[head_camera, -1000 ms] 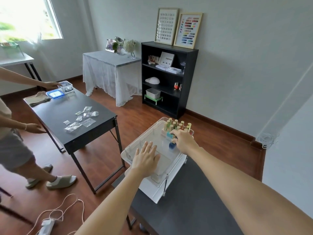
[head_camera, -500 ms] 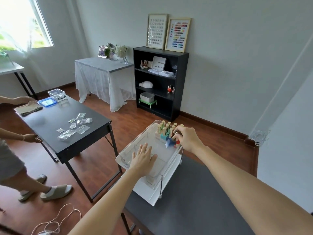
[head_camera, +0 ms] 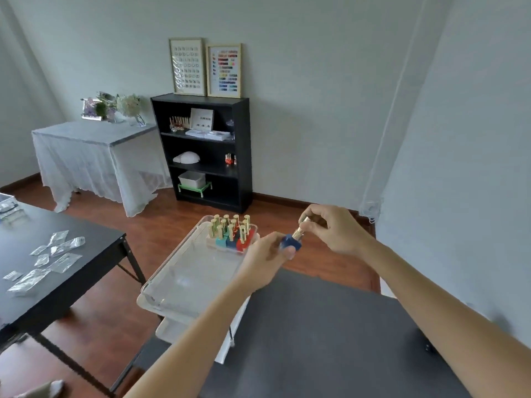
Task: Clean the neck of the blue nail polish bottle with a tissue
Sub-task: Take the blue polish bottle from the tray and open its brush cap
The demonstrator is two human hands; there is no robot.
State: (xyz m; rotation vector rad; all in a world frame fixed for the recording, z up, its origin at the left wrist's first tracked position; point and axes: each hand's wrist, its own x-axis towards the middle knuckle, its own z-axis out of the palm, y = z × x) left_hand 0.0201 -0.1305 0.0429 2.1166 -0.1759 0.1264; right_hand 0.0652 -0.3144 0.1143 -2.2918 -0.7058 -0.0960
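Note:
The blue nail polish bottle (head_camera: 290,242) is held in the air, tilted, above the far edge of the dark table (head_camera: 330,340). My left hand (head_camera: 265,262) grips its blue body from below. My right hand (head_camera: 333,228) is closed around its gold cap (head_camera: 300,229) at the upper right. Several other gold-capped bottles (head_camera: 231,232) in teal, blue and red stand in a rack at the far end of the clear tray (head_camera: 172,285). No tissue is visible.
The clear tray sits on a white cart (head_camera: 169,330) left of my table. A black table (head_camera: 57,271) with foil packets (head_camera: 54,254) stands to the left. A black shelf (head_camera: 207,150) and a cloth-covered table (head_camera: 94,156) line the far wall.
My right hand lifted the blue bottle out of the tray rack and toward me. My left hand left the tray rim and took hold of the bottle's body. The camera turned right.

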